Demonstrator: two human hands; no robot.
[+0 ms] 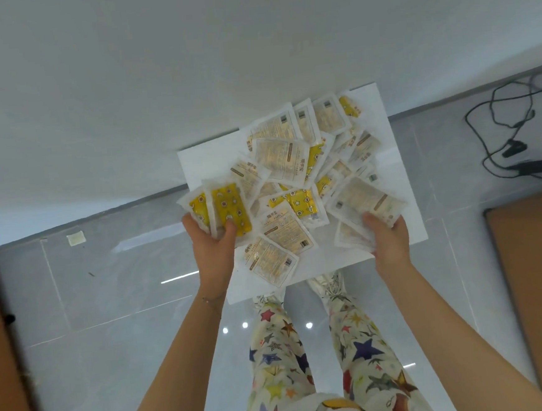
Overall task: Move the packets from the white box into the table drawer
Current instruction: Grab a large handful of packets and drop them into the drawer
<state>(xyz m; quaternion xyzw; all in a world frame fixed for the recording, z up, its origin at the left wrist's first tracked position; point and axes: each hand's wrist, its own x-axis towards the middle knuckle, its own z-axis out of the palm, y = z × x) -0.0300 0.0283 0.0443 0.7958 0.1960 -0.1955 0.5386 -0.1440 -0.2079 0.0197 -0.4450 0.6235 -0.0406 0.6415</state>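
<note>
Early stage: most packets (280,159) lie in white box (395,137), drawer not in view. L hand (213,245) grips yellow pkts (227,208); R hand (390,238) grips pale pkts (363,198).

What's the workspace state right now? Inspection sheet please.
surface: grey tiled floor, glossy, with light reflections.
job's things: white box on the floor by the wall, packets heaped in it; drawer not in view.
clutter: small pale scrap on the floor left of the box.
grippers: left hand grips yellow packets; right hand grips pale packets; both are over the box.
cables: black cables lie loose on the floor right of the box.
surroundings: white wall; brown boards at the left and right edges.
</note>
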